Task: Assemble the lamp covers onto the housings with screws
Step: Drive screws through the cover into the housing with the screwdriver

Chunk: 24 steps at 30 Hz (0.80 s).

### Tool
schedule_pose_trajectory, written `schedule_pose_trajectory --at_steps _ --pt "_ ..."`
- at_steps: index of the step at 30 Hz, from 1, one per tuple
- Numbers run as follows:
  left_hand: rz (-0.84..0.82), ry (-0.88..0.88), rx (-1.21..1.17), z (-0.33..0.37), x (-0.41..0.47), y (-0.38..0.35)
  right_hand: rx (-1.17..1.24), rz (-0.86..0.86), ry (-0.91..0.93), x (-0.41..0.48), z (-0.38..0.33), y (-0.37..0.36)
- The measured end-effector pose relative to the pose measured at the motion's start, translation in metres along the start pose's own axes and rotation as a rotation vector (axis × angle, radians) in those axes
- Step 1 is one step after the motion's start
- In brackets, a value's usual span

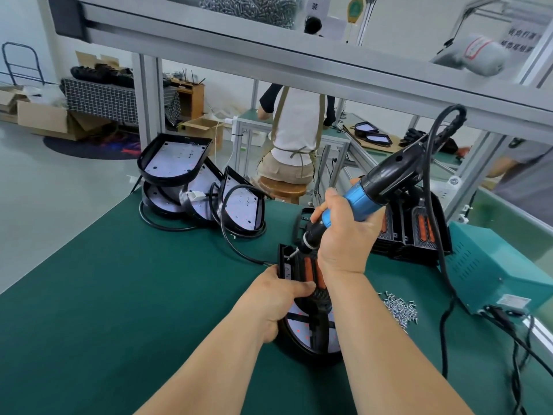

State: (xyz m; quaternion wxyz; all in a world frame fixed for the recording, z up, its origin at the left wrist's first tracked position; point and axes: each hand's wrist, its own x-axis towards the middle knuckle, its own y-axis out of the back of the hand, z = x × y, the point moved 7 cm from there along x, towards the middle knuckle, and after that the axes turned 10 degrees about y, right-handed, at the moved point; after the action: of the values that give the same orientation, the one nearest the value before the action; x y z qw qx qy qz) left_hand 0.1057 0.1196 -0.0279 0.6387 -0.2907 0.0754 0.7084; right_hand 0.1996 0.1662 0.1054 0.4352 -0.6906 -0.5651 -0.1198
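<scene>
Just left of the teal power box (490, 271), on the green mat (119, 295): a lamp housing (311, 330) lying flat, with a cover (308, 271) seated over its far end. Steadied by the left hand (278, 298), fingers curled round the left rim, thumb across the cover. Clenched in the right hand (344, 232): the blue grip of the electric screwdriver (380, 187), bit slanting down into the cover's far-left corner. Probably mid-drive on that corner's screw, itself too small to make out.

Likely trouble: with so tilted a bit, slipping off the screw head and gouging the plastic, or cross-threading. On any easing of the left grip, creeping of the cover off its holes. Between housing and box, loose screws (401, 308), easily scattered by a sweeping forearm. Behind the box's left side, stacked covers (419, 232), liable to tugging by the cord (433, 211) draped over them.
</scene>
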Motion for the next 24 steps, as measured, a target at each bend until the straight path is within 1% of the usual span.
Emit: schedule_pose_trajectory --at_steps 14,24 --pt "-0.02 -0.006 -0.015 -0.0008 0.0043 -0.0005 -0.021 -0.052 -0.038 0.0016 -0.0009 -0.0032" --pt "-0.023 0.0 -0.021 -0.0009 0.0028 -0.0022 -0.018 -0.043 -0.064 0.0023 0.0008 -0.0006"
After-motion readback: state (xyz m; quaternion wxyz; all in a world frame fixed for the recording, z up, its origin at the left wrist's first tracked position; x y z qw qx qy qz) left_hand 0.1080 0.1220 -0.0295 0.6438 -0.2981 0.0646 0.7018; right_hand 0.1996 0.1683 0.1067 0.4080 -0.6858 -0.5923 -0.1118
